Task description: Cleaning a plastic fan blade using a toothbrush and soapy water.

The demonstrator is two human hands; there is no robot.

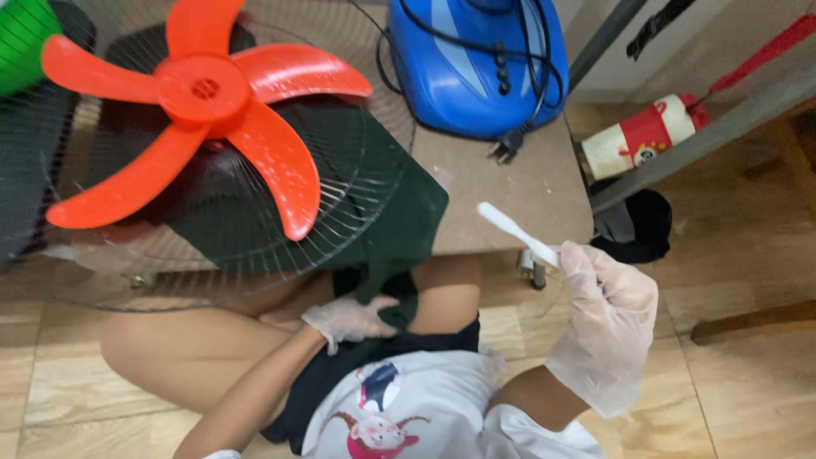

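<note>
Two gloved hands are at work here, each doing a different job. The right hand (605, 299), at about four o'clock in the view, is closed around the handle of a white brush (515, 231), whose slim head sticks out toward ten o'clock, raised clear of the tabletop (527, 183); held this way, the working end points at the fan. The left hand (350, 317), near six o'clock, is pinched shut on a fold of dark green cloth (399, 221) that drapes down from under the fan guard (357, 183) over the tabletop edge, likely gripped there to steady the cloth or the grille resting on it.

The wire fan guard lies tilted toward the person, spanning nine to twelve o'clock, with the red fan blade (204, 110) still mounted at its centre, so its face is open to the brush. A blue fan base (472, 64) with its black cord and plug (508, 144) stands at one o'clock, well apart from both hands. A green fan blade (21, 38) shows at the eleven o'clock corner. At two o'clock, on the wooden floor (748, 246), a red and white bottle (642, 136) lies on its side beside a dark bundle.
</note>
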